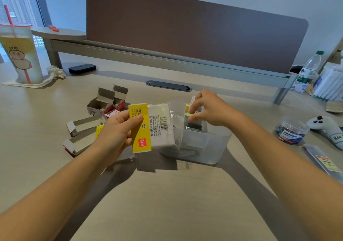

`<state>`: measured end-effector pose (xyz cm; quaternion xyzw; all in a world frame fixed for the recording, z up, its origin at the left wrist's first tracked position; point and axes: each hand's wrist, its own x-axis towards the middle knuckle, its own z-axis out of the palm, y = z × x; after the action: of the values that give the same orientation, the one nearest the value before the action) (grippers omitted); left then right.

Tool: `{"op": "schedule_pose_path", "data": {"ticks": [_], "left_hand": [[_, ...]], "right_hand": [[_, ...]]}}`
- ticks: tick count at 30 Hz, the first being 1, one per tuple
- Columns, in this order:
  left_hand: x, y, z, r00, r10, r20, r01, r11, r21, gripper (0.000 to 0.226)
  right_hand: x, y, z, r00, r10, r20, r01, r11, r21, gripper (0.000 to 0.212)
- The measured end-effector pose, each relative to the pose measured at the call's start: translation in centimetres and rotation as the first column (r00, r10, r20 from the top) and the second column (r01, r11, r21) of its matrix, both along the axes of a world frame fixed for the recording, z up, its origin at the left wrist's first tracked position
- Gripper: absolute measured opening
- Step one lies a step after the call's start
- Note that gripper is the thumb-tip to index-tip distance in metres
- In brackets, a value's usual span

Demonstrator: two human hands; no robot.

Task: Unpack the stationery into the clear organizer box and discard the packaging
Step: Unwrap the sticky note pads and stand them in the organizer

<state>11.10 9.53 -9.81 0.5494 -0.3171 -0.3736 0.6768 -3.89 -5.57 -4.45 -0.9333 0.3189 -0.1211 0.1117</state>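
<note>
While my left hand (118, 129) grips the yellow-banded wrapper (148, 127) above the desk (167, 203), my right hand (209, 109) pinches a stack of sticky notes (189, 111) in its fingers (193, 118), just over the clear box (207, 144); opened cartons (104, 103) lie to the left.

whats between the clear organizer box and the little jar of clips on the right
In the head view, nothing lies between the clear organizer box and the jar of clips; only bare desk shows there, crossed above by the right hand's forearm.
</note>
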Motion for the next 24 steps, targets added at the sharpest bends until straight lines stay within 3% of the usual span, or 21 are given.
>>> {"op": "schedule_pose_path", "data": {"ticks": [5,11,18,24], "left_hand": [[0.0,0.0,0.0,1.0,0.002,0.0,-0.002,1.0,-0.002,0.015],[0.1,0.0,0.1,1.0,-0.002,-0.007,0.002,1.0,-0.008,0.015],[0.2,0.0,0.1,1.0,0.003,-0.015,-0.003,1.0,-0.003,0.014],[0.1,0.0,0.1,1.0,0.01,-0.013,-0.01,1.0,-0.01,0.014]], "right_hand": [[-0.5,-0.3,0.5,0.974,0.008,0.228,-0.061,0.972,0.225,0.015],[-0.2,-0.6,1.1,0.83,-0.127,0.543,-0.063,0.946,0.318,0.023],[0.4,-0.9,1.8,0.729,-0.331,0.599,-0.049,0.848,0.528,0.019],[-0.4,-0.8,1.2,0.799,-0.173,0.575,-0.105,0.903,0.417,0.008]]}}
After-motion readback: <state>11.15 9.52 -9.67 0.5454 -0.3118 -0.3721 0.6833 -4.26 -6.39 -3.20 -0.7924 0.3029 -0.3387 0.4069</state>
